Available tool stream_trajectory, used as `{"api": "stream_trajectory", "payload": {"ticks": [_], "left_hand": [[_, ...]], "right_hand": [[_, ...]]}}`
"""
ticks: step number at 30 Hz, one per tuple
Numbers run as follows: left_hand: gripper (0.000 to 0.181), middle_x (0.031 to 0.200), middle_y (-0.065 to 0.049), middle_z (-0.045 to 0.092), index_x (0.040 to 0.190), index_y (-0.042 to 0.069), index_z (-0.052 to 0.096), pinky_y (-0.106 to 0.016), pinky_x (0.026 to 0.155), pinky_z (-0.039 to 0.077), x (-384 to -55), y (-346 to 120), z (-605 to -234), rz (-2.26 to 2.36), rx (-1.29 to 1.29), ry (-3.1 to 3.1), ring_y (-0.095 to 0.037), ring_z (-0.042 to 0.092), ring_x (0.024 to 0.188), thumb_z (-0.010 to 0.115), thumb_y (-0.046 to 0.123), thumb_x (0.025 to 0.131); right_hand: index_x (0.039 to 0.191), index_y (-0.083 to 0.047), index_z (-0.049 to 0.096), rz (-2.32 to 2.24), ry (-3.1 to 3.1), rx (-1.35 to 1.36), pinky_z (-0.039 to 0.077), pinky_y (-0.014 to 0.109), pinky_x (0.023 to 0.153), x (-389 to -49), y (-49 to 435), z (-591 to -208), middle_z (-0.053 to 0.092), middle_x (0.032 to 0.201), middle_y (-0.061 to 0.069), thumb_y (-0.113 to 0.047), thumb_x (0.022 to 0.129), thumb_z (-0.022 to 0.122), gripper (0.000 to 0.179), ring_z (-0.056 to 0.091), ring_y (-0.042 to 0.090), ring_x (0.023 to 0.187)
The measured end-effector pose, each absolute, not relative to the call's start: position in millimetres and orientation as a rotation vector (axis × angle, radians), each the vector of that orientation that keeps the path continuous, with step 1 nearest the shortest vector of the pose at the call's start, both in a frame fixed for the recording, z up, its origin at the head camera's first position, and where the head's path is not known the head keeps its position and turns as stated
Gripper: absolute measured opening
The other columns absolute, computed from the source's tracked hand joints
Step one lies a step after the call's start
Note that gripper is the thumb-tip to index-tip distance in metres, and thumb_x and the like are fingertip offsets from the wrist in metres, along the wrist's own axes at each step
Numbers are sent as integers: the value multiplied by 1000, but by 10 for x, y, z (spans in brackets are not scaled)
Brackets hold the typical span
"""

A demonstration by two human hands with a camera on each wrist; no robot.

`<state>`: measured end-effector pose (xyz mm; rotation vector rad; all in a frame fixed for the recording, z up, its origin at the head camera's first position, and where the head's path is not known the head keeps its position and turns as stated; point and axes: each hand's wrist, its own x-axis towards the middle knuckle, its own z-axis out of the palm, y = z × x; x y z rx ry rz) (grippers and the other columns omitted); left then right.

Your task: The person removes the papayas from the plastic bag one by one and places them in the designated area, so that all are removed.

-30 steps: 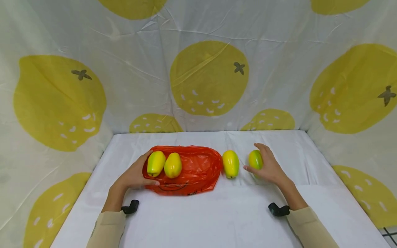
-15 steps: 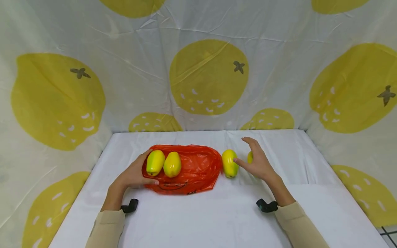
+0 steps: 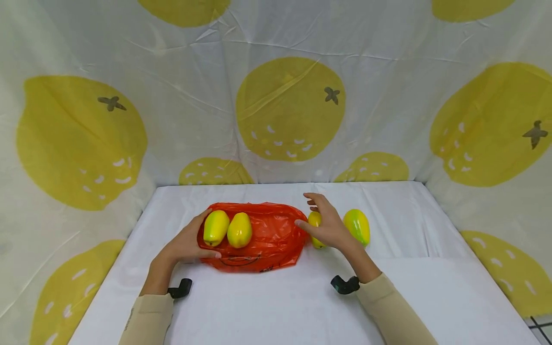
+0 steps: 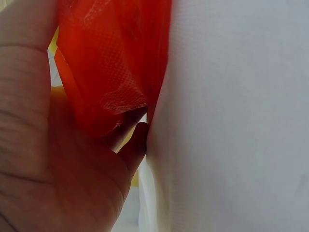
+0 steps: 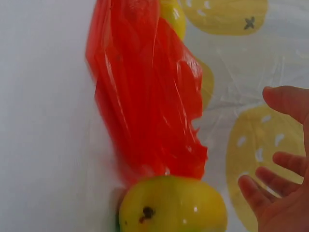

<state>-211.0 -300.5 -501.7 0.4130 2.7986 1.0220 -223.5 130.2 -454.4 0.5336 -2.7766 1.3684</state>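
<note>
A red plastic bag (image 3: 276,235) lies on the white table, with two yellow-green, papaya-like fruits, a left one (image 3: 216,228) and a right one (image 3: 239,230), on its left part. My left hand (image 3: 188,242) holds the bag's left end, thumb in front and fingers behind; the left wrist view shows red film (image 4: 113,58) inside the curve of that hand. Beside the bag's right end is another such fruit (image 3: 315,223), partly covered by my right hand (image 3: 329,226). In the right wrist view my right hand's fingers are spread, apart from this fruit (image 5: 174,205).
One more yellow-green fruit (image 3: 357,226) lies right of my right hand, partly behind the wrist. A white cloth (image 3: 267,306) covers the table. Lemon-printed curtains (image 3: 379,110) stand behind and at both sides.
My right hand has moved left, from the rightmost fruit to the one beside the bag, uncovering the rightmost fruit. My left hand and the bag have stayed in place.
</note>
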Motion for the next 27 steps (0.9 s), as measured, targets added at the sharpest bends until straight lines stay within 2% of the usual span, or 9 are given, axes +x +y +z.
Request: {"api": "stream_trajectory", "payload": {"ticks": [8, 12, 21, 27], "left_hand": [[133, 165, -16, 30, 165, 16, 15, -68, 113, 39, -2096, -2999, -5013, 1044, 405, 2786, -41, 34, 148, 93, 56, 65], [132, 166, -15, 29, 165, 16, 15, -69, 114, 37, -2089, -2995, -5005, 1044, 397, 2790, -41, 34, 148, 93, 56, 65], [133, 165, -14, 30, 166, 19, 13, -67, 112, 42, -2088, -2994, -4998, 1040, 374, 2788, -40, 35, 148, 92, 58, 66], [133, 166, -14, 29, 166, 18, 14, -67, 112, 42, -2082, -2992, -4982, 1029, 369, 2788, -40, 35, 148, 91, 58, 66]], "right_hand": [[153, -25, 40, 1506, -2769, 634, 57, 53, 100, -2239, 934, -4578, 49, 151, 2, -37, 90, 78, 75, 55, 32, 134], [154, -24, 41, 1519, -2788, 668, 55, 54, 103, -2243, 759, -4603, 49, 153, 6, -37, 91, 77, 73, 56, 29, 133], [156, -18, 38, 1534, -2842, 773, 55, 49, 104, -2274, 395, -4664, 47, 155, 7, -48, 92, 74, 79, 56, 24, 130], [157, -19, 36, 1502, -2908, 788, 55, 44, 105, -2263, 181, -4705, 44, 158, 5, -58, 88, 74, 88, 55, 24, 133]]}}
